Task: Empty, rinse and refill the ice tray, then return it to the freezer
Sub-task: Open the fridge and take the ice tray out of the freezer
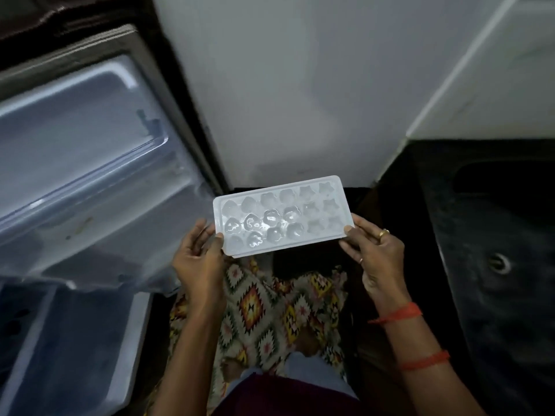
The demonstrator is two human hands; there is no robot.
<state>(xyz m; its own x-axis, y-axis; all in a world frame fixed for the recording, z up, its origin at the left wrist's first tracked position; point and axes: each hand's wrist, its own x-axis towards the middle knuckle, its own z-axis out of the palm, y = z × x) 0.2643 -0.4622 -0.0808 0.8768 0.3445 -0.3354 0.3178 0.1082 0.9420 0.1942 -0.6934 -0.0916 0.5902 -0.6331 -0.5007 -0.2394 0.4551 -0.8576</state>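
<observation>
Currently the ice tray (282, 216) hangs roughly level in front of the person's body, between the open fridge door (81, 163) on the left and the dark sink (468, 235) on the right, touching neither. The left hand (199, 259) pinches the tray's left end with the thumb on the rim, and the right hand (378, 256) grasps the right end the same way, fingers underneath. Several middle cells glisten, though whether with water or ice cannot be told. If it is liquid, any tilt while turning would likely spill it onto the patterned clothing below. Held only by its thin edges, a wet or frosty tray could also slip or bow.
</observation>
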